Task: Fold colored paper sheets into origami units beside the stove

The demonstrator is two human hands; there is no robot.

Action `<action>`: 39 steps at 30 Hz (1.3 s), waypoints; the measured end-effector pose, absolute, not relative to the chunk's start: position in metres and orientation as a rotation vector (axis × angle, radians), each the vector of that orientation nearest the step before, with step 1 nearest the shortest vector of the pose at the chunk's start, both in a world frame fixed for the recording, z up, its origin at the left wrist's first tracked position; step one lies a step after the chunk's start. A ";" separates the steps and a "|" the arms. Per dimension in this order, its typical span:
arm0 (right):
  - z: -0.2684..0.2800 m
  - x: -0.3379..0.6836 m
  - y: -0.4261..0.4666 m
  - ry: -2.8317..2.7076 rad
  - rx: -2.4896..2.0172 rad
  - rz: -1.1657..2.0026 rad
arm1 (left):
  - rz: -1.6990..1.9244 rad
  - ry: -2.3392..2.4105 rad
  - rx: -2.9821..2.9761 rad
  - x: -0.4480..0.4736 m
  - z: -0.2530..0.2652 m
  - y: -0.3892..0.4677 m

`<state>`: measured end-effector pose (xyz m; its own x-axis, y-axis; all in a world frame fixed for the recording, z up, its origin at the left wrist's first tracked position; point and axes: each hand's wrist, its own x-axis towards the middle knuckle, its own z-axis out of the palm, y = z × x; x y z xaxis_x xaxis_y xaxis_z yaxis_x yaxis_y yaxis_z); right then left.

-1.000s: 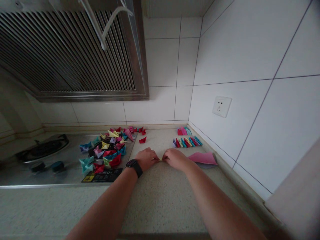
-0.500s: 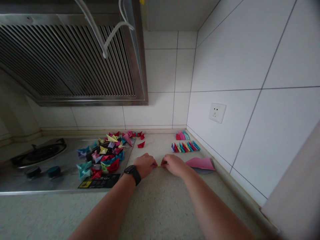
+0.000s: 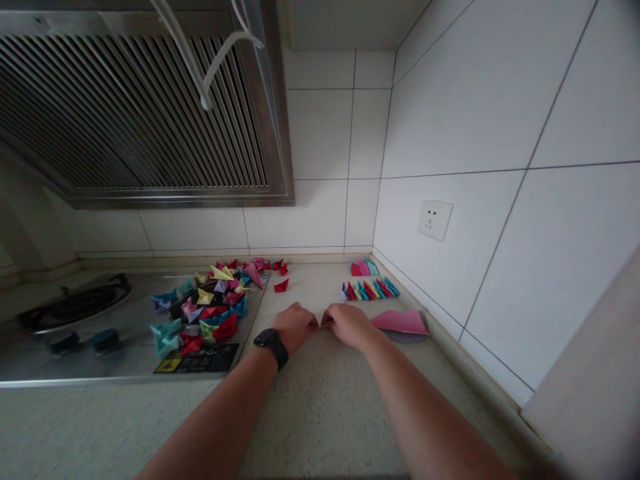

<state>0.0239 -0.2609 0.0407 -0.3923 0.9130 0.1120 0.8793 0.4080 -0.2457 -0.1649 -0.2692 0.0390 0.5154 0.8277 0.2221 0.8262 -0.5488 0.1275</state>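
My left hand (image 3: 297,325), with a black watch on its wrist, pinches one end of a small yellow piece of paper (image 3: 321,327) just above the counter. The other end is pinched by my right hand (image 3: 345,323), and the fingers of both hands hide most of the paper. Behind and right of my right hand stands a row of folded paper pieces (image 3: 371,289) in several colours. Close to my right wrist lie pink paper sheets (image 3: 403,322). Many folded paper boats (image 3: 213,313) are heaped left of my left hand.
The boats rest on a steel gas stove (image 3: 135,360) with a burner and knobs. A lone red boat (image 3: 281,286) sits on the speckled counter (image 3: 320,413). More folded paper (image 3: 364,267) lies in the corner. A range hood (image 3: 150,120) overhangs the left; a tiled wall (image 3: 560,267) borders the right.
My fingertips have drawn nearer each other, and less of the yellow paper shows between them. My left hand has shifted slightly right. The view has tilted a little.
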 end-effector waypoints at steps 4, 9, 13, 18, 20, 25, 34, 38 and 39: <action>0.042 0.024 -0.262 -2.421 -1.607 0.240 | 0.402 1.521 2.711 -0.164 0.037 -0.266; 0.040 0.023 -0.263 -2.406 -1.645 0.237 | 0.408 1.568 2.696 -0.165 0.036 -0.267; 0.039 0.022 -0.261 -2.425 -1.620 0.233 | 0.395 1.514 2.677 -0.167 0.034 -0.264; 0.040 0.020 -0.258 -2.440 -1.680 0.238 | 0.356 1.535 2.634 -0.168 0.036 -0.264; 0.040 0.021 -0.259 -2.436 -1.682 0.234 | 0.373 1.551 2.615 -0.168 0.038 -0.266; 0.043 0.028 -0.263 -2.461 -1.576 0.260 | 0.438 1.427 2.642 -0.174 0.038 -0.270; 0.043 0.029 -0.261 -2.462 -1.573 0.205 | 0.535 1.267 2.679 -0.183 0.038 -0.264; 0.042 0.028 -0.262 -2.434 -1.537 0.278 | 0.708 1.337 2.677 -0.183 0.034 -0.261; 0.042 0.028 -0.262 -2.417 -1.537 0.296 | 0.717 1.353 2.676 -0.183 0.033 -0.261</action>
<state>0.0276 -0.2623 0.0424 -0.4057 0.9074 0.1101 0.8541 0.4192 -0.3079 -0.1833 -0.2609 0.0327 0.5070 0.7748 0.3777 0.7474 -0.6134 0.2550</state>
